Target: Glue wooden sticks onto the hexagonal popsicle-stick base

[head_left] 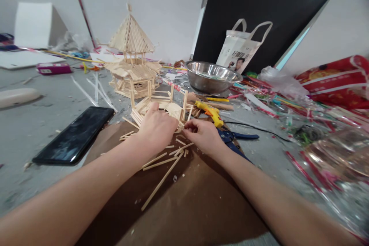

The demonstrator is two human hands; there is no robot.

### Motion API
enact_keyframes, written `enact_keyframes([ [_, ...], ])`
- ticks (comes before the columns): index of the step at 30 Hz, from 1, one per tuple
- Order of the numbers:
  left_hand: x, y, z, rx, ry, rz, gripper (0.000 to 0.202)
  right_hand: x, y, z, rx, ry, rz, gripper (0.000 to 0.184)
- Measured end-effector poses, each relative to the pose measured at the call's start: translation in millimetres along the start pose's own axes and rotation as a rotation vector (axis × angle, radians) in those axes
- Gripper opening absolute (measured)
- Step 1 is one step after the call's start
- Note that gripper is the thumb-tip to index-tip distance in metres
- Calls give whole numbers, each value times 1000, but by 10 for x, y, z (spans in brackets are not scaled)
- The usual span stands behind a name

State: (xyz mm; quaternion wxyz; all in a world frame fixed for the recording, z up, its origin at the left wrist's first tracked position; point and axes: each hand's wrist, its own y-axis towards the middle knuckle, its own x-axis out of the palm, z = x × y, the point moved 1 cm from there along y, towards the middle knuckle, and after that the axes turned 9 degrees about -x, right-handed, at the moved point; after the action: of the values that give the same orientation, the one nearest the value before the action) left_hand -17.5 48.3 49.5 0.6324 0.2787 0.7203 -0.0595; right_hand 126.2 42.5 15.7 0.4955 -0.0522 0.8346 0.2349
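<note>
An unfinished wooden-stick model (173, 110) with short upright posts stands on brown paper, partly hidden by my hands. My left hand (158, 127) reaches over its near side, the fingers bent and closed against the frame. At the model's near right edge, my right hand (204, 133) is closed in a pinch on a thin wooden stick, mostly covered by the fingertips. Several loose wooden sticks (159, 164) lie on the paper below the hands. Just behind rises a stick pavilion (135, 71) with a pointed roof.
Left of the paper lies a black phone (75, 134). To the right are a yellow glue gun (211, 112) and a blue-handled tool (230, 138). A metal bowl (211, 78) and a white bag (240, 50) stand behind. Plastic scraps and packets (331, 130) clutter the right side.
</note>
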Motion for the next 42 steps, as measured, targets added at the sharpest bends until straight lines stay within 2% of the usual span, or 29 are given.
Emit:
enact_keyframes([
  [9, 8, -4, -10, 9, -12, 23, 21, -15, -4, -13, 0, -51, -31, 16],
  [14, 4, 1, -1, 1, 4, 18, 21, -93, -20, -32, -46, -273, 5, 13],
  [17, 7, 0, 0, 2, -4, 15, 20, -111, -27, -30, -126, -375, 54, 16],
  [22, 16, -5, -4, -1, -2, 31, 20, -93, -33, -21, -297, -459, 36, 18],
  [29, 3, -13, -7, 4, 0, 19, 20, -90, -24, -12, -420, -510, 38, 21],
  [42, 9, -9, -15, -11, -23, 18, 22, -90, -17, -17, -429, -561, 9, 23],
])
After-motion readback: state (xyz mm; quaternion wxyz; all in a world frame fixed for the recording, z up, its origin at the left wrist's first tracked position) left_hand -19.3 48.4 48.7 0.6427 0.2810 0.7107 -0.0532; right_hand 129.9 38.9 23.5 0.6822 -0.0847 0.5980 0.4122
